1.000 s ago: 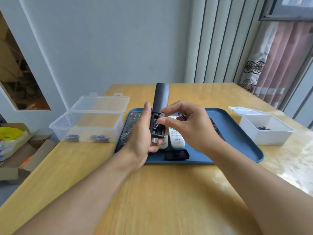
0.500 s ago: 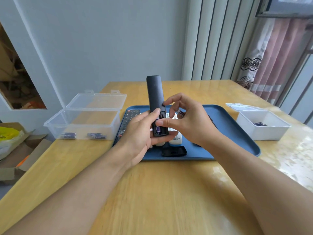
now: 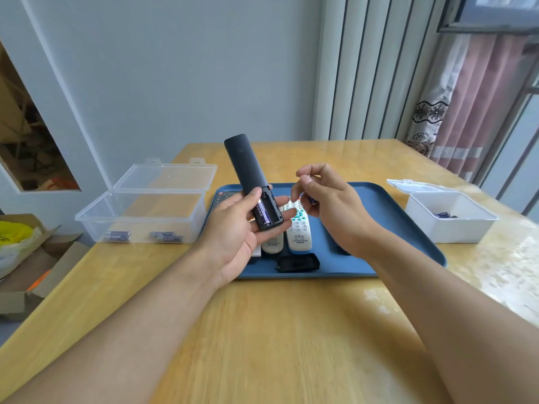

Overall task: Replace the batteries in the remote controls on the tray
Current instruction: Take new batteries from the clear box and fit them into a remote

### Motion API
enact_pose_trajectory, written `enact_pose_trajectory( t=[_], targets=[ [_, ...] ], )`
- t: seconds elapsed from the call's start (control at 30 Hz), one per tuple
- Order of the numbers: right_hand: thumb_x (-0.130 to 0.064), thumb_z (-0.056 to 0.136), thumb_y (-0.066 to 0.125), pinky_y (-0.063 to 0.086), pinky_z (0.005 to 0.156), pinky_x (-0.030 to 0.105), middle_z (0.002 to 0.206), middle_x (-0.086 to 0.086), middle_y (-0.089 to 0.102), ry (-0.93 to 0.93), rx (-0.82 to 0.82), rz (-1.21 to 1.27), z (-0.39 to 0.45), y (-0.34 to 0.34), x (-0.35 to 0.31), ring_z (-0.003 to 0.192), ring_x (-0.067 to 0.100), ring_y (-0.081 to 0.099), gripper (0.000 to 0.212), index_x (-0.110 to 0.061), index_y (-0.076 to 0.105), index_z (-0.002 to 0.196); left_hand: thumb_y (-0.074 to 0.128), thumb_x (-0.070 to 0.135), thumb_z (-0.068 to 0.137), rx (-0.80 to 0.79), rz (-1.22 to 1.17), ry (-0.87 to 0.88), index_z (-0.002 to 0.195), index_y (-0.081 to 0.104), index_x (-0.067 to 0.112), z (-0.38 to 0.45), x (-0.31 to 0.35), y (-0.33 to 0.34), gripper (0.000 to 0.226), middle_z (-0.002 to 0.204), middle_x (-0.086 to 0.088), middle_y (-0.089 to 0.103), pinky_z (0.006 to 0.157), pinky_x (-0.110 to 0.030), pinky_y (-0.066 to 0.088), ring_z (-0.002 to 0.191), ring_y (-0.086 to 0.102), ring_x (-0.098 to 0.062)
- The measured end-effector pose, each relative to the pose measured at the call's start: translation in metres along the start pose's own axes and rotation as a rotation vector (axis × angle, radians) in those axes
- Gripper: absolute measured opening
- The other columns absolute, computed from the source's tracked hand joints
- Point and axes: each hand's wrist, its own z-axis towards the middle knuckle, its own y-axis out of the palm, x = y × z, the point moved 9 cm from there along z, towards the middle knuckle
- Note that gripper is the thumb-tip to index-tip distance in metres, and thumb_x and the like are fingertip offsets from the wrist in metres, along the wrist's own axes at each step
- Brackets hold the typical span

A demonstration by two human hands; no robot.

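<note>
The left hand (image 3: 233, 228) grips a black remote (image 3: 250, 179) above the tray's near left part, back side up, its far end tilted toward 11 o'clock. The battery bay at its near end is open: one purple battery (image 3: 263, 213) lies in the left slot, and the right slot looks empty. The right hand (image 3: 326, 205), just apart at 3 o'clock of the remote, has its fingers curled, and something small and dark blue shows under them, likely a second battery (image 3: 309, 198); I cannot tell whether it is old or new.

So the step in hand is the battery swap on this remote. The next move probably calls for dealing with the right slot, minding polarity, then fitting the black cover (image 3: 297, 262) lying on the blue tray (image 3: 393, 217) at 6 o'clock.

Two white remotes (image 3: 297, 228) rest on the tray. At 9 o'clock, an open clear box (image 3: 140, 205) holds several batteries. At 3 o'clock, an open white box (image 3: 449, 223) holds a few dark batteries.
</note>
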Motion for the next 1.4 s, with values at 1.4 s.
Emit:
enact_pose_trajectory(
  t=[1.4],
  targets=[
    [-0.012,0.078,0.084,0.045,0.065,0.012,0.077,-0.017,0.073,-0.374,0.152,-0.379,-0.017,0.005,-0.030,0.069,-0.004,0.062,0.014,-0.020,0.076,0.084,0.058,0.003,0.100,0.149,0.174,0.231,0.100,0.064,0.007,0.001,0.020,-0.017,0.007,0.092,-0.009,0.076,0.074,-0.031,0.062,0.084,0.075,-0.023]
  ],
)
